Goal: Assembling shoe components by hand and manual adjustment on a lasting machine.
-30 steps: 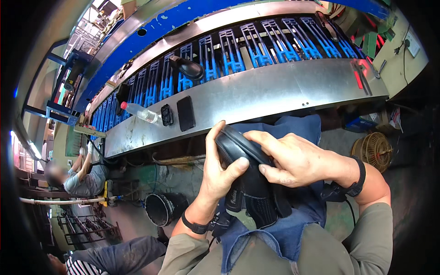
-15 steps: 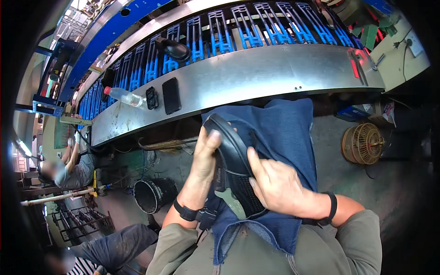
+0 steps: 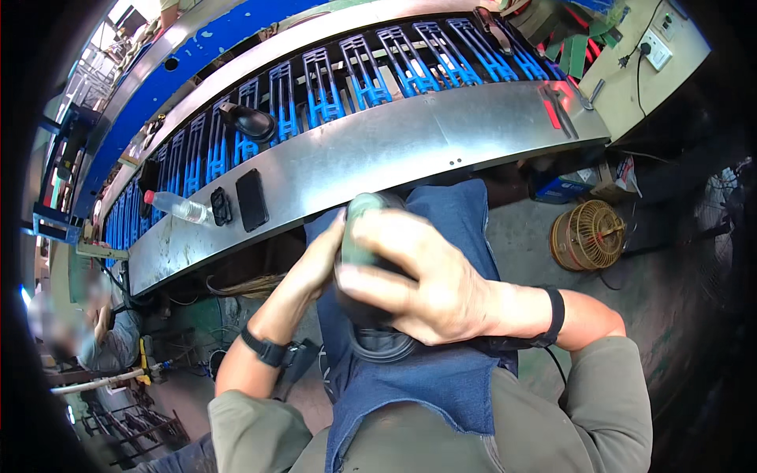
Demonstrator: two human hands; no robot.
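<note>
A black shoe (image 3: 380, 340) is held over my lap, a grey-green part at its far end and a rounded black end toward me. My right hand (image 3: 430, 276) lies across it from the right, its fingers bent over the shoe and blurred by motion. Against the shoe's left side rests my left hand (image 3: 319, 256), its fingertips mostly hidden. A blue denim apron (image 3: 453, 217) covers my lap beneath the shoe.
On the metal ledge (image 3: 355, 150) ahead lie a phone (image 3: 252, 199), a small black case (image 3: 221, 206), a plastic bottle (image 3: 180, 206) and red-handled tools (image 3: 556, 110). Another black shoe (image 3: 251, 122) sits on the blue rack (image 3: 322, 102). A round wicker basket (image 3: 587, 235) stands at right.
The shoe has been turned, bringing its grey-green part to the far end. My right hand has moved from its right edge to across it. The view has shifted to the right.
</note>
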